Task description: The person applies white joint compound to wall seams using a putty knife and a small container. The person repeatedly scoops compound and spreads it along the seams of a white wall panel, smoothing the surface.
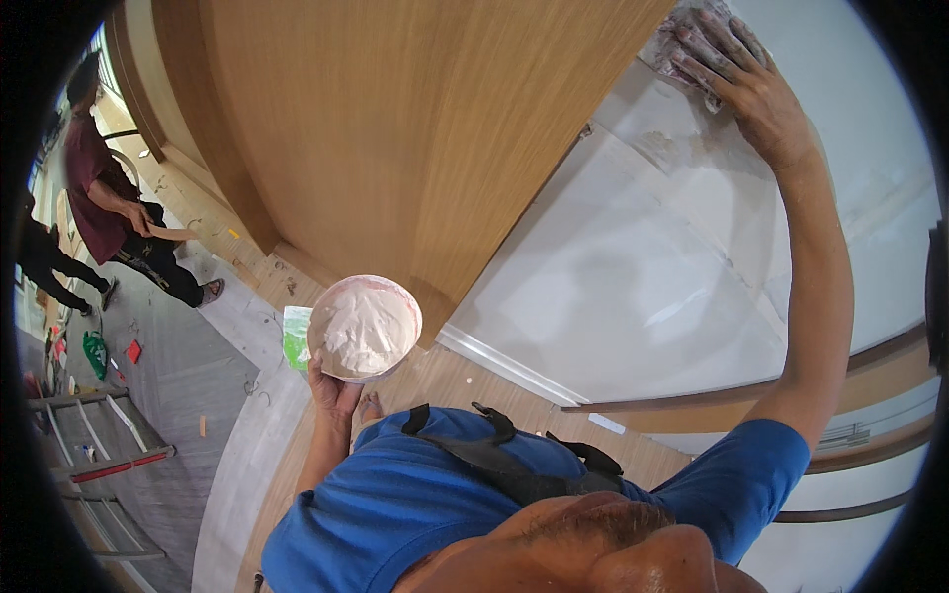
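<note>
My left hand [336, 390] grips a round tub [416, 311] from below, its fingers closed at the near side. Pale pinkish-white paste [368, 331] lies spread inside it. A flat green and white piece [296, 338] shows at the tub's left edge; I cannot tell whether that hand holds it too. My raised right arm reaches to the far upper right. There my right hand [743, 74], smeared with white, presses a crumpled whitish rag [676, 49] against the white wall [633, 267], fingers spread over it. Part of the rag is hidden under them.
A wooden door or panel [395, 128] stands between my hands, its edge close to the wall. At left, one person [104, 198] holds a flat wooden piece, with another partly visible behind. A ladder [104, 440] and scattered items lie on the grey floor covering [188, 366].
</note>
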Motion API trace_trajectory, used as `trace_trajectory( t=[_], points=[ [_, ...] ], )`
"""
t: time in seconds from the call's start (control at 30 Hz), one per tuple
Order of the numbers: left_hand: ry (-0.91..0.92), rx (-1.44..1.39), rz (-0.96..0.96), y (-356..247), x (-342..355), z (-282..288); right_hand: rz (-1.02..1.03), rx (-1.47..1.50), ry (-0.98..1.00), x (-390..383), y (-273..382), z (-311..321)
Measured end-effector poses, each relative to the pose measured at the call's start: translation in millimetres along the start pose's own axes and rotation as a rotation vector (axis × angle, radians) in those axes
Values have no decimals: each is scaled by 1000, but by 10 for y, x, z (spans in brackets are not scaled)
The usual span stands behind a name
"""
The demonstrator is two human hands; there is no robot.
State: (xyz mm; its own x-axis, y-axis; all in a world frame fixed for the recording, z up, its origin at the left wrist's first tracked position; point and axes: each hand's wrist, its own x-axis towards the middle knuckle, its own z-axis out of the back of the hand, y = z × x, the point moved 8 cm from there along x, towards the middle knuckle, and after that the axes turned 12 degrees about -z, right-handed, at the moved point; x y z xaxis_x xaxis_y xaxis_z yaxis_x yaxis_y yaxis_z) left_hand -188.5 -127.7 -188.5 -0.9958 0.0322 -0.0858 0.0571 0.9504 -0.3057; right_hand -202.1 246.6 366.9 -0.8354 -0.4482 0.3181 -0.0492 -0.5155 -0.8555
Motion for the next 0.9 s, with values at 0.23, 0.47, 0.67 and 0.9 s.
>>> trace_trajectory(
  t=[0.23, 0.47, 0.67, 0.9],
  points=[
    [-1, 0, 34, -89, -70, -20, -187, -63, -60, -110, 114, 68],
    [28, -5, -14, -20, -50, 43, -363, -45, 71, -1216, 247, -520],
    [50, 58, 6, -65, -20, 21, -642, 14, -131, -1290, -85, -340],
    [52, 28, 57, -117, -84, -138, -747, 76, -324, -539, -117, 238]
  ],
)
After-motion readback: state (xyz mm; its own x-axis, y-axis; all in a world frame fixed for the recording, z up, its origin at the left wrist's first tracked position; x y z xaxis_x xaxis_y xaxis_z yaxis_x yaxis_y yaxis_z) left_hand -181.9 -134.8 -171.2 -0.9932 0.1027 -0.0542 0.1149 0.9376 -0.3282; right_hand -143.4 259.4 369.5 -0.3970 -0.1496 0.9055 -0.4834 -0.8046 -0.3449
